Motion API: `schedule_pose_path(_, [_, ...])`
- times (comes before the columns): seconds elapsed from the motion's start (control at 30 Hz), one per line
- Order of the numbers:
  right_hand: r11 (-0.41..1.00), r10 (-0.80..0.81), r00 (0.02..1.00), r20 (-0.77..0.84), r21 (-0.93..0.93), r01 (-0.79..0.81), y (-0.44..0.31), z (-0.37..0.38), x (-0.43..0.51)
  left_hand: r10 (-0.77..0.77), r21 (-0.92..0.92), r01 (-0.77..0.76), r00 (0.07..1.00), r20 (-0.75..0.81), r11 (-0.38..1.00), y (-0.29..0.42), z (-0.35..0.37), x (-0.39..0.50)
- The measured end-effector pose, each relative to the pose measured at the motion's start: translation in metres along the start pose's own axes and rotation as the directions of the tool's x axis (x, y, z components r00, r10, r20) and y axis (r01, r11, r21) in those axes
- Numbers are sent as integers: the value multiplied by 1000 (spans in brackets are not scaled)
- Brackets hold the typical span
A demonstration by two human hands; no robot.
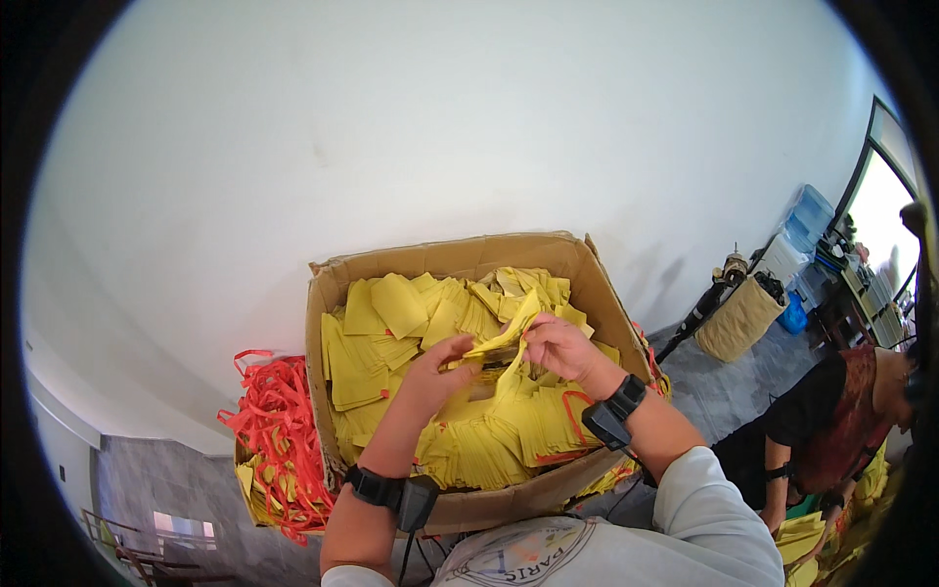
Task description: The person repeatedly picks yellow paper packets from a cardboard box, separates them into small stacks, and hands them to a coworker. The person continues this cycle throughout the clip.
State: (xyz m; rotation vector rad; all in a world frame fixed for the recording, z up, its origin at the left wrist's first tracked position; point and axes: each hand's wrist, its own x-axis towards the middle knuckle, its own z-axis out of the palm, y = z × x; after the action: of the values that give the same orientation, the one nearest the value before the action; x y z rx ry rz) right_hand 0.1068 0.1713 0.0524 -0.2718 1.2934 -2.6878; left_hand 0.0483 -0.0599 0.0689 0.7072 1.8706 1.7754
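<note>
A large cardboard box (528,495) stands before me, filled with bundles of flat yellow pieces (356,374), some with red edges or ties. Above its middle, my right hand (561,345) grips a thin yellow piece (519,323) between thumb and fingers; its lower part hangs down toward the pile. My left hand (447,367) is at the left end of that piece, thumb and fingers apart and slightly blurred; whether it grips the piece is unclear. A red strip (568,411) loops over the bundles at the right.
Tangled red strips (275,411) lie on another box of yellow pieces at the left. A white wall (440,147) rises behind. At the right are a beige sack (741,319), a blue water bottle (807,213) and a co-worker (821,425) handling yellow pieces.
</note>
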Motion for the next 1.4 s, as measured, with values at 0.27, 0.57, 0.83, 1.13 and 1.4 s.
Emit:
schedule_pose_path(0.27, [991, 109, 986, -127, -69, -119, 19, 25, 12, 121, 145, -81, 946, -299, 986, -41, -6, 14])
schedule_pose_path(0.57, [952, 109, 989, -103, -274, -133, 38, 14, 53, -180, -638, -39, 945, -274, 769, -40, -20, 18])
schedule_pose_path(0.83, [592, -194, 926, -324, -792, -153, 49, -45, 110, -200, -491, -346, 617, -761, 799, -6, -59, 12])
schedule_pose_path(1.13, [-237, -123, 992, -21, -970, -50, 135, -4, 178, -106, -563, -564, 644, -758, 604, -11, -79, 1])
schedule_pose_path(1.4, [-258, -311, 950, 29, -964, -55, 150, -41, 188, -53, -506, -487, 681, -730, 711, -24, -75, 4])
